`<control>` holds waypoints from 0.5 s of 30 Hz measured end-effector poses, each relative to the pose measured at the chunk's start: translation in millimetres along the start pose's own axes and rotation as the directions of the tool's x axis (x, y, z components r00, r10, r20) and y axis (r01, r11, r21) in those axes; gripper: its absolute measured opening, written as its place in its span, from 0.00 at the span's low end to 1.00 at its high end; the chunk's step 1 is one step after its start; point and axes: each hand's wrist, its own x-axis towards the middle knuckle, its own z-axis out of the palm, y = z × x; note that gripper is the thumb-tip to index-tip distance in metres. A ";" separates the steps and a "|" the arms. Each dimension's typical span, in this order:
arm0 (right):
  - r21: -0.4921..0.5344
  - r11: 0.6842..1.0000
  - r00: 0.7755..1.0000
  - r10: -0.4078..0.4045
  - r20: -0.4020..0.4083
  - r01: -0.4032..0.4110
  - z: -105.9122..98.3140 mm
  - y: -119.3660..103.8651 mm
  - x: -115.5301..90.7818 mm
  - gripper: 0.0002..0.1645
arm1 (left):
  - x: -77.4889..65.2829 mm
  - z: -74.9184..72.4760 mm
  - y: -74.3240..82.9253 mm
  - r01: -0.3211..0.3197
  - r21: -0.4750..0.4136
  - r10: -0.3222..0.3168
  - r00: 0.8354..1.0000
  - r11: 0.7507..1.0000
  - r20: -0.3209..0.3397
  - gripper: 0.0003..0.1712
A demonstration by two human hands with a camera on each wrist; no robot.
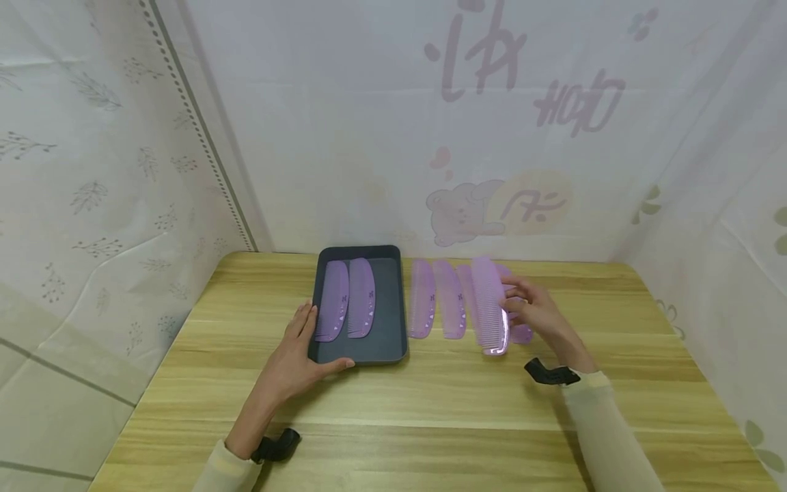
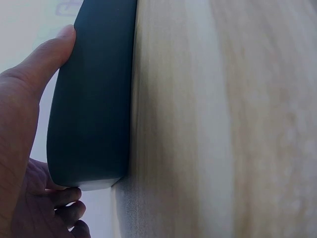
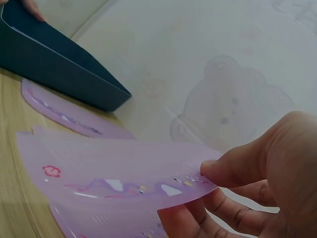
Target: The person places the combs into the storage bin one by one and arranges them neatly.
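My right hand (image 1: 541, 314) pinches a translucent purple comb (image 1: 488, 304) by its smooth spine, between thumb and fingers. It is raised and tilted over other combs on the table; in the right wrist view the thumb presses on its printed face. My left hand (image 1: 295, 362) rests at the near left corner of a dark grey tray (image 1: 389, 352), thumb along the near rim, fingers straight along the left wall. Inside the tray lie two purple combs, a left comb (image 1: 334, 301) and a right comb (image 1: 361, 297), side by side.
Right of the tray, purple combs lie in a row on the wooden table (image 1: 430, 417), among them a near comb (image 1: 422, 298) and another comb (image 1: 451, 298). One more comb (image 1: 522, 333) is partly hidden by my right hand. A printed cloth (image 1: 344, 137) hangs behind the table.
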 end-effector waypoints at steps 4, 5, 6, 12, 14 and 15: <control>0.015 1.000 1.000 -0.009 0.013 0.008 8.5 -1.0 2.4 0.36 | 0.2 0.5 0.1 -0.003 0.007 0.003 1.000 1.000 -0.001 0.80; 0.017 1.000 1.000 -0.012 0.015 0.012 10.5 -1.3 3.1 0.35 | 0.1 0.6 0.1 -0.004 0.008 0.004 1.000 1.000 -0.001 0.80; 0.016 1.000 1.000 -0.013 0.013 0.013 12.6 -1.6 4.2 0.35 | 0.1 0.7 0.0 -0.003 0.008 0.003 1.000 1.000 -0.001 0.80; 0.002 1.000 1.000 -0.027 0.015 0.027 25.0 -4.7 10.2 0.34 | -0.2 0.8 -0.6 -0.003 0.004 0.003 1.000 1.000 -0.004 0.80; -0.004 0.999 0.999 -0.032 0.019 0.032 28.6 -6.6 11.6 0.35 | 0.0 0.7 -0.6 -0.005 0.005 0.005 1.000 1.000 -0.004 0.80; -0.009 0.999 0.999 -0.034 0.020 0.034 30.3 -7.5 12.4 0.35 | 0.1 0.7 -0.6 -0.006 0.005 0.006 1.000 1.000 -0.004 0.80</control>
